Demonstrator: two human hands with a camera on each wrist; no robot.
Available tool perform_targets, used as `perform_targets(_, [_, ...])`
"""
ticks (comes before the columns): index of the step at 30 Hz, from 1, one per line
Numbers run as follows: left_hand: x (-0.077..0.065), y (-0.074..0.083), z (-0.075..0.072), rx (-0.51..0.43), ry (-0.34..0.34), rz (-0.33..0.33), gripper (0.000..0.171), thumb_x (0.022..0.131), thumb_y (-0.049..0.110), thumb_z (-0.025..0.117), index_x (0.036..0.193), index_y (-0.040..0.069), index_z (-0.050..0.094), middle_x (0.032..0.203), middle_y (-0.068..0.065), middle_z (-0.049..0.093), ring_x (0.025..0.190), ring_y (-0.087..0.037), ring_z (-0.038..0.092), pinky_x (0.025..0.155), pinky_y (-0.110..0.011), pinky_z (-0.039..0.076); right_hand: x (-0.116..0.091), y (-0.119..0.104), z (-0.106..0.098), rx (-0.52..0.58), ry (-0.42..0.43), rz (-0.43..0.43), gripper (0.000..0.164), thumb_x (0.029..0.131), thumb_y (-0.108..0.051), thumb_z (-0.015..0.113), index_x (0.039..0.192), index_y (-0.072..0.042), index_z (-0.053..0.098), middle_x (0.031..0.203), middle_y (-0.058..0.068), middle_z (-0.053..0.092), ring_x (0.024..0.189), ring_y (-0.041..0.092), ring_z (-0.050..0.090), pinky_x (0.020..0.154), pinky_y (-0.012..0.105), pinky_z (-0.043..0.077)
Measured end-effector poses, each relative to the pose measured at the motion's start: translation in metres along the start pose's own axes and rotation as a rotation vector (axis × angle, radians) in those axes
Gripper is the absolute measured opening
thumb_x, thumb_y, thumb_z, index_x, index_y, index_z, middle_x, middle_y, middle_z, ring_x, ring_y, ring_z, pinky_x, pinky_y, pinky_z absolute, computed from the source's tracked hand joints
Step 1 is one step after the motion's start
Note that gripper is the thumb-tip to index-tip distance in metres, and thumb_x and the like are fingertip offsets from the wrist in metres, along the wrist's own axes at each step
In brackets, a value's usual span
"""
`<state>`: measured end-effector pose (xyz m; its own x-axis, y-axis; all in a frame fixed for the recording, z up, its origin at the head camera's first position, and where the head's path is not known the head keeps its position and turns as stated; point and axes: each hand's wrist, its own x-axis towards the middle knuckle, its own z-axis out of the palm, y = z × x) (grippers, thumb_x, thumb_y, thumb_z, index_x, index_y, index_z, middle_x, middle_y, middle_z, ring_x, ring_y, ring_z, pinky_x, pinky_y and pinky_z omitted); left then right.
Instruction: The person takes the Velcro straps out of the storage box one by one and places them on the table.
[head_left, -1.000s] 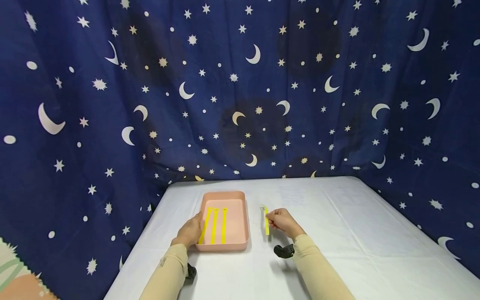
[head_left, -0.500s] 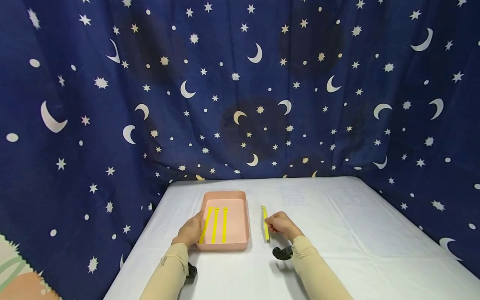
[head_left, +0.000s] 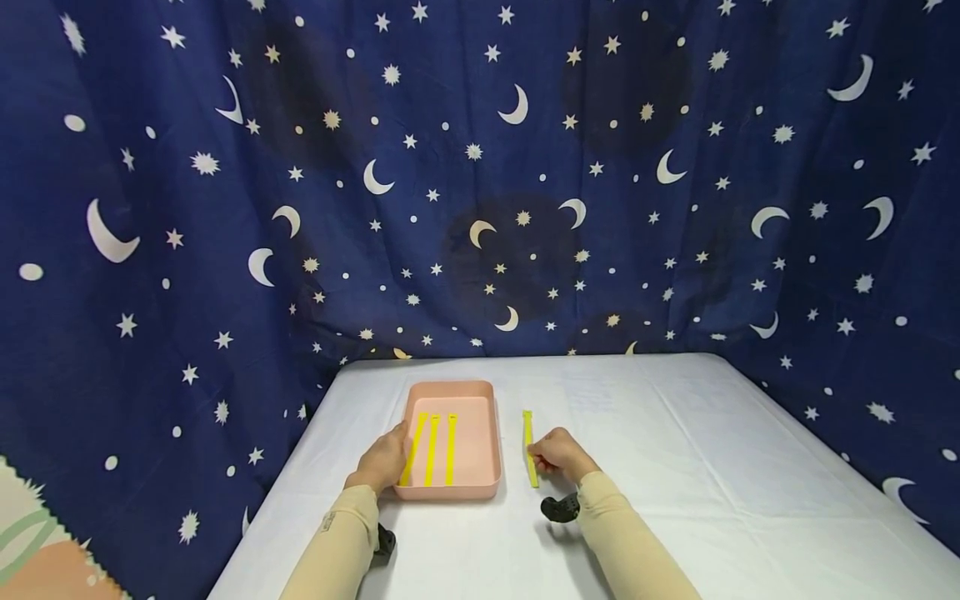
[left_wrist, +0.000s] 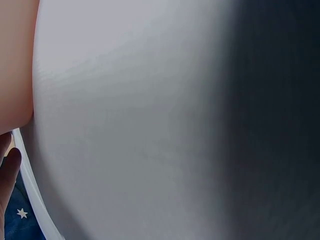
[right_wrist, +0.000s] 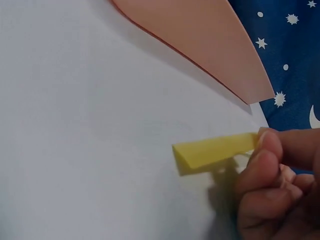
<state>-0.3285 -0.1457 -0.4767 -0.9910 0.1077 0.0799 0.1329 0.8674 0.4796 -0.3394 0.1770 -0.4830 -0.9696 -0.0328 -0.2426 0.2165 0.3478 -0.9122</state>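
A pink tray (head_left: 470,492) stands on the white table with several yellow straps (head_left: 431,450) lying lengthwise in it, each with a wider, slotted end. My left hand (head_left: 381,460) holds the tray by its left side; in the left wrist view only some fingers (left_wrist: 9,172) show beside the tray wall, and the thumb is hidden. To the right of the tray, my right hand (head_left: 564,452) pinches another yellow strap (head_left: 528,430) between thumb and fingers near its middle. In the right wrist view the near end of that strap (right_wrist: 215,150) sticks out above the cloth, casting a shadow.
A white cloth (head_left: 660,467) covers the table. Dark blue curtains (head_left: 450,183) with moons and stars enclose the back and sides. Black wrist devices (head_left: 561,507) hang below both wrists.
The right hand has shifted slightly left and down with its yellow strap, which now lies straighter, its slotted end flat toward the back. The left hand stays at the tray.
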Motion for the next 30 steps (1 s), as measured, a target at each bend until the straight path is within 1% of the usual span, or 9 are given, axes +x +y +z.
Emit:
perform_targets(4, [0.000, 0.002, -0.001, -0.007, -0.003, -0.012, 0.047, 0.107, 0.010, 0.041, 0.153, -0.001, 0.037, 0.156, -0.020, 0.043, 0.143, -0.037, 0.042, 0.120, -0.053, 0.036, 0.000, 0.000, 0.002, -0.012, 0.012, 0.006, 0.026, 0.096, -0.004, 0.061, 0.070, 0.000, 0.062, 0.052, -0.003, 0.051, 0.045, 0.004, 0.043, 0.041, 0.014, 0.036])
perform_targets(8, [0.001, 0.002, -0.002, 0.005, -0.002, -0.014, 0.048, 0.107, 0.010, 0.042, 0.153, -0.001, 0.036, 0.155, -0.020, 0.044, 0.142, -0.038, 0.044, 0.119, -0.053, 0.037, -0.001, -0.003, 0.005, 0.000, 0.033, 0.008, 0.023, 0.095, -0.002, 0.061, 0.072, 0.002, 0.063, 0.052, -0.002, 0.051, 0.045, 0.004, 0.045, 0.041, 0.014, 0.037])
perform_targets(14, [0.002, -0.001, -0.001, 0.014, -0.008, -0.022, 0.048, 0.106, 0.008, 0.042, 0.153, 0.000, 0.037, 0.156, -0.019, 0.043, 0.143, -0.037, 0.043, 0.120, -0.052, 0.037, -0.001, -0.001, 0.010, 0.017, 0.051, 0.005, 0.022, 0.091, 0.004, 0.062, 0.068, 0.002, 0.061, 0.050, -0.002, 0.051, 0.043, 0.005, 0.046, 0.041, 0.013, 0.039])
perform_targets(17, [0.001, -0.002, 0.000, 0.012, -0.008, -0.018, 0.048, 0.106, 0.007, 0.042, 0.153, 0.000, 0.037, 0.156, -0.020, 0.043, 0.143, -0.037, 0.043, 0.119, -0.053, 0.037, 0.000, 0.000, 0.012, -0.006, 0.070, 0.003, 0.023, 0.089, 0.005, 0.063, 0.067, 0.003, 0.061, 0.049, -0.001, 0.052, 0.043, 0.005, 0.047, 0.040, 0.014, 0.040])
perform_targets(23, [0.000, 0.001, -0.001, 0.014, 0.004, -0.010, 0.047, 0.107, 0.011, 0.042, 0.153, 0.000, 0.037, 0.154, -0.020, 0.045, 0.141, -0.038, 0.046, 0.118, -0.053, 0.039, 0.001, 0.000, 0.015, -0.073, 0.105, 0.026, 0.018, 0.089, 0.004, 0.065, 0.070, 0.004, 0.063, 0.049, -0.001, 0.054, 0.042, 0.005, 0.049, 0.040, 0.015, 0.043])
perform_targets(30, [0.001, 0.001, 0.001, 0.016, 0.004, -0.013, 0.047, 0.108, 0.012, 0.041, 0.153, -0.001, 0.037, 0.155, -0.020, 0.043, 0.142, -0.037, 0.044, 0.120, -0.052, 0.037, 0.002, -0.002, 0.015, -0.120, 0.133, 0.037, 0.014, 0.086, 0.005, 0.067, 0.073, 0.003, 0.062, 0.049, -0.001, 0.055, 0.041, 0.006, 0.050, 0.040, 0.015, 0.045])
